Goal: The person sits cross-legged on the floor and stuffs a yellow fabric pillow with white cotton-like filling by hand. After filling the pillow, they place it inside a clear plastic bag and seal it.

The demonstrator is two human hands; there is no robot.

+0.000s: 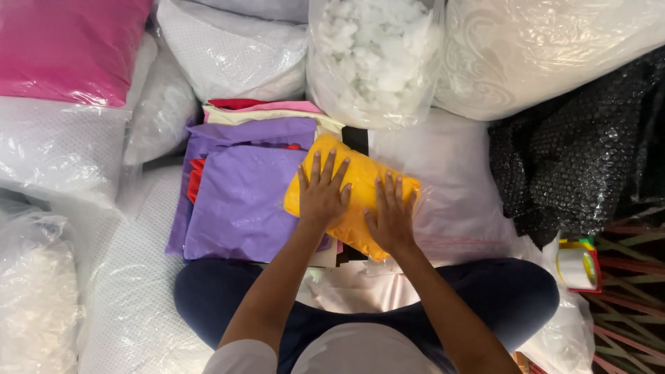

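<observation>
A plump yellow cushion in clear plastic wrap [353,194] is being pressed flat.
Both hands, left hand [323,192] and right hand [390,213], lie open, fingers spread, on it; steady, even downward pressure is called for next.

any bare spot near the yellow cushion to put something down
One flat patch: the clear bag on the white pillow, bordered by the yellow cushion, the black bubble wrap and the stuffing bag. Both hands cover the cushion. The purple cloth pile fills the left; bagged pillows crowd all around.
</observation>
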